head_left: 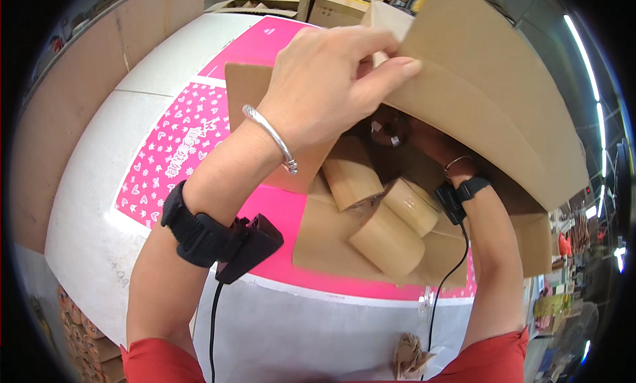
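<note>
"On the pink printed sheets (285, 214), what was that, lying open?"

"It was a plain brown cardboard box (324, 247), its near flap spread flat and its broad upper flap (490, 91) raised, faintly creased. The sheets covered part of a white surface (265, 330)."

"And the contents?"

"Three tan rolls (387, 240), smooth cylinders with the sheen of packing tape, lay tumbled at the mouth, tilted different ways, two of them side by side. Deeper, in shadow, sat a dark round roll end (387, 128) with small white patches on it."

"How was the left hand (338, 75) placed?"

"High, above the opening, its wrist bent and knuckles up. Its grip was narrow, thumb and fingertips pinching the edge of the upper flap. A silver bangle (270, 138) circled the wrist, and a black device (255, 247) was strapped lower on the forearm."

"And the right hand (430, 144)?"

"That one reached under the flap, near the dark roll end, with its forearm angled inward from the lower right. Shadow covered the fingers; I couldn't tell whether its grip was wide or closed."
</note>
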Tool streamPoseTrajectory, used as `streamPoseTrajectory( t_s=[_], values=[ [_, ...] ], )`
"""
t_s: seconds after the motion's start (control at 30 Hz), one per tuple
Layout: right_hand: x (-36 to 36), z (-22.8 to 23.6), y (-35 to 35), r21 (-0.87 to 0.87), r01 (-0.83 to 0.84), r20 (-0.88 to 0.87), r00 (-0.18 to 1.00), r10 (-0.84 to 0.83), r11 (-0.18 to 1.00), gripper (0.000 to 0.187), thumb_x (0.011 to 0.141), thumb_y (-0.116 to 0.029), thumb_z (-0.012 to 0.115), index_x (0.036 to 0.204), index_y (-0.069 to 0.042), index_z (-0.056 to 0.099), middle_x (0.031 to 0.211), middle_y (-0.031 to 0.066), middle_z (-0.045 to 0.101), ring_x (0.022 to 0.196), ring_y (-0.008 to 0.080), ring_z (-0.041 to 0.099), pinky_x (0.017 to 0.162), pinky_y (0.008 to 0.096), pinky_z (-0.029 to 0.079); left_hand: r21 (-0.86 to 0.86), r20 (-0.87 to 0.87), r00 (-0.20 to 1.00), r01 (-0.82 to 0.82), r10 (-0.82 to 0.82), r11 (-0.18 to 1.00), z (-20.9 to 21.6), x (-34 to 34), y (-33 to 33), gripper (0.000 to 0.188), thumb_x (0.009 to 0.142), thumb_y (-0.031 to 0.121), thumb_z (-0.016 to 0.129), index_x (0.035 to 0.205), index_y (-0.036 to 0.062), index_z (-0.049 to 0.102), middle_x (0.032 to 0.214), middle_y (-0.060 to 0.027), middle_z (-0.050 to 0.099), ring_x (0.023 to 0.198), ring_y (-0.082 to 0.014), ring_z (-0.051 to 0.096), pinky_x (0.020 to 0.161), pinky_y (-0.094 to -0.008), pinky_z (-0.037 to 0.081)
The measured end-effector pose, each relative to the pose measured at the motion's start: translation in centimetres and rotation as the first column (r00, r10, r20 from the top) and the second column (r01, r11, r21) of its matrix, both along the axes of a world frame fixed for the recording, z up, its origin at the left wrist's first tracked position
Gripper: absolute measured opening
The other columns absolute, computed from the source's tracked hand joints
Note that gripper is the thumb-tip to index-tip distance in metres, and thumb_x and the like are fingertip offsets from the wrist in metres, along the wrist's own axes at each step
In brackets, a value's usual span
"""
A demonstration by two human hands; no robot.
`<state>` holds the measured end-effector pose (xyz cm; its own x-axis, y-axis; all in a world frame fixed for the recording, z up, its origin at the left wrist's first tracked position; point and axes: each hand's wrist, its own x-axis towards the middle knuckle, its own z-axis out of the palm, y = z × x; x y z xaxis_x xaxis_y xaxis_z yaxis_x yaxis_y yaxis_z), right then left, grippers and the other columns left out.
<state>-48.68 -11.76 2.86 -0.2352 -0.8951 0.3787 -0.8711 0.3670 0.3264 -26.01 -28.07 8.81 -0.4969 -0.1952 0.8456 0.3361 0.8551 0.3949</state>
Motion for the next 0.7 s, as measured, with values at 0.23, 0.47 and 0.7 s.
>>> streamPoseTrajectory(
  t_s=[0.23,0.47,0.7],
  values=[
    [9.8,4.8,5.7,0.139,0.072,0.046,0.996,-0.079,0.988,0.026,0.086,-0.018,0.052,0.106,-0.004,0.057,0.096,0.0224,0.059,0.092,0.0409,0.056,0.081,0.0469,0.045,-0.072,0.097,0.992,-0.079,0.086,0.994,0.4,3.1,2.3,0.032,0.082,0.023,0.067,0.106,0.0026,0.06,0.093,-0.0125,0.062,0.088,-0.0252,0.059,0.076,-0.0347,0.047],
    [20.6,8.3,13.3,-0.051,-0.162,0.212,0.962,0.169,0.985,0.007,0.083,-0.008,0.055,0.086,-0.002,0.054,0.068,0.015,0.057,0.061,0.0327,0.059,0.053,0.0386,0.047,-0.105,-0.034,0.99,-0.139,0.136,0.985,-1.9,11.7,5.8,0.038,0.078,0.016,0.071,0.111,0.0048,0.055,0.105,-0.0149,0.056,0.1,-0.0302,0.053,0.082,-0.0371,0.045],
    [29.8,4.9,18.0,-0.001,-0.254,0.49,0.843,0.222,0.967,0.013,0.079,-0.011,0.055,0.073,-0.002,0.049,0.059,0.0151,0.053,0.056,0.0339,0.058,0.052,0.0414,0.045,0.446,0.688,0.663,-0.063,-0.297,0.893,-6.2,21.9,16.2,0.031,0.087,0.029,0.062,0.079,-0.0009,0.063,0.062,-0.0066,0.059,0.059,-0.0147,0.057,0.055,-0.0291,0.044]
  ],
)
